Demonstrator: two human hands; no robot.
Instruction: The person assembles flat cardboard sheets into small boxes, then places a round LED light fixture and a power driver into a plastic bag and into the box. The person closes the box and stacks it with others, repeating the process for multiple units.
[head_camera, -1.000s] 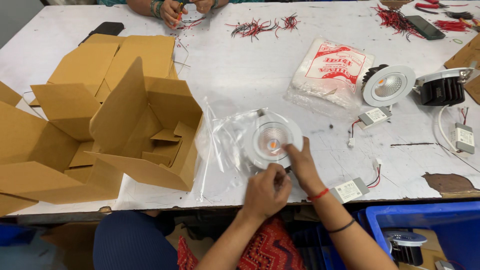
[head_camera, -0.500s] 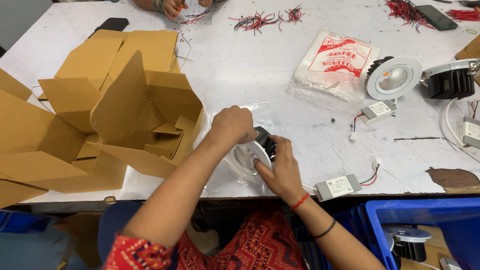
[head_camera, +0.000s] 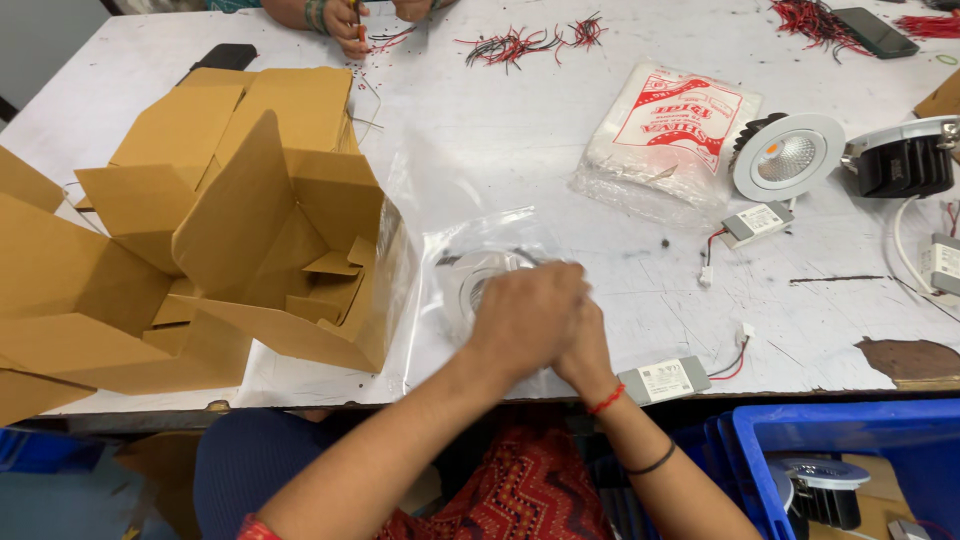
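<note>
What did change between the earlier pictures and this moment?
The left hand moved from the table edge up over the white downlight in its clear bag, joining the right hand there. Grip details are hidden. The open cardboard box stayed put.

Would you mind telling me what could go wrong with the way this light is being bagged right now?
The clear plastic bag looks thin, so the round light fitting may tear it as the left hand and right hand press on it. The small driver box lies at the table edge and might get knocked off.
</note>
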